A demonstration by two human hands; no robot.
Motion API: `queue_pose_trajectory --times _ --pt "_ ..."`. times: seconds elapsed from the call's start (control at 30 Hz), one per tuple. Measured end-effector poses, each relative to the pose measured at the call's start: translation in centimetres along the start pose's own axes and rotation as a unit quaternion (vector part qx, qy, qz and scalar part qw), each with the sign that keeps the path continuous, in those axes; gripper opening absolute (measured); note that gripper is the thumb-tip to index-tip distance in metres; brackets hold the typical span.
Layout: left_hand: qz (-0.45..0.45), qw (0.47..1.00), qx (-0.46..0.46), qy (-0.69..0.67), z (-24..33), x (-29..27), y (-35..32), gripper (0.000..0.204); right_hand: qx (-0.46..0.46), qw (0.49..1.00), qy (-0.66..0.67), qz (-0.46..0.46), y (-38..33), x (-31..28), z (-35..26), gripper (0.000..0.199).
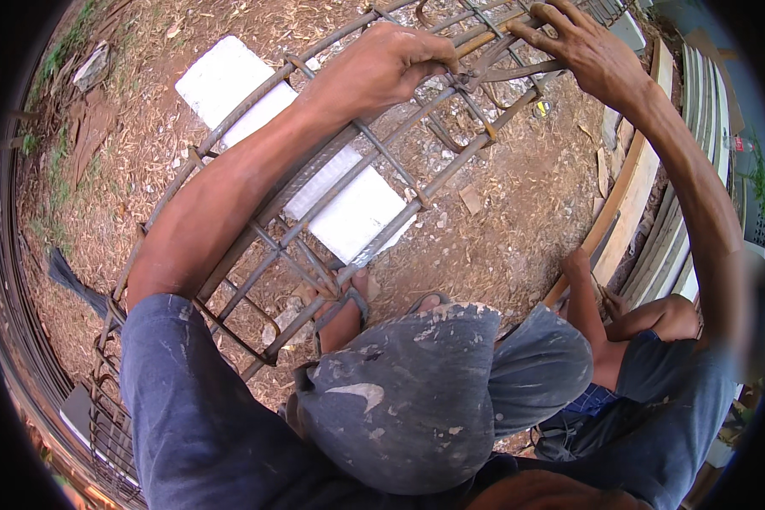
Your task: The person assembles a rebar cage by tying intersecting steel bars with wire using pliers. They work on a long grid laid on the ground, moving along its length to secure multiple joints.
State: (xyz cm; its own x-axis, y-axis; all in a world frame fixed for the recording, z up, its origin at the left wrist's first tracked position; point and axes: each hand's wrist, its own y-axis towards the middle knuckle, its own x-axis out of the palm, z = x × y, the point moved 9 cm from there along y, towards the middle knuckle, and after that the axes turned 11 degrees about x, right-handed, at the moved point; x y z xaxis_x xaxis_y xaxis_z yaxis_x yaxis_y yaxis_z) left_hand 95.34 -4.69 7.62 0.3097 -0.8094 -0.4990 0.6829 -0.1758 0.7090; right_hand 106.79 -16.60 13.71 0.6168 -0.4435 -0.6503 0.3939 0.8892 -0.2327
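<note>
A long cage of steel reinforcing bars (399,174), made of lengthwise bars and square stirrups, runs diagonally beneath my arms. My left hand (387,68) is closed at a bar crossing, its fingers curled and its thumb side toward the pincers. What it pinches is hidden. In my right hand (586,51) are dark metal pincers (518,72), their handles spread apart and their jaws at the crossing beside my left fingertips. Any tie wire there is too small to make out.
White blocks (353,208) lie beneath the cage on littered soil. At the right, a co-worker's hand (576,265) is beside a wooden plank (625,217), with stacked long pale boards (697,127) beyond. More bars (25,306) curve along the left edge. My sandalled foot (344,319) stands close to the cage.
</note>
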Motion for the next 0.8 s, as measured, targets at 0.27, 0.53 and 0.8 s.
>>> queue_pose_trajectory --times 0.27,0.53,0.8 --pt "-0.025 1.000 -0.015 0.004 0.5 0.1 0.8 0.014 -0.010 1.000 -0.006 -0.010 0.4 -0.9 0.1 0.047" --pt "0.086 0.987 -0.106 0.081 -0.2 -0.8 1.2 0.021 -0.023 0.999 0.017 0.016 3.3 -4.6 -0.4 0.018" --pt "0.274 0.933 -0.200 0.119 0.6 5.0 6.2 0.039 0.036 0.986 -0.058 -0.151 5.8 -6.8 -0.7 0.022"
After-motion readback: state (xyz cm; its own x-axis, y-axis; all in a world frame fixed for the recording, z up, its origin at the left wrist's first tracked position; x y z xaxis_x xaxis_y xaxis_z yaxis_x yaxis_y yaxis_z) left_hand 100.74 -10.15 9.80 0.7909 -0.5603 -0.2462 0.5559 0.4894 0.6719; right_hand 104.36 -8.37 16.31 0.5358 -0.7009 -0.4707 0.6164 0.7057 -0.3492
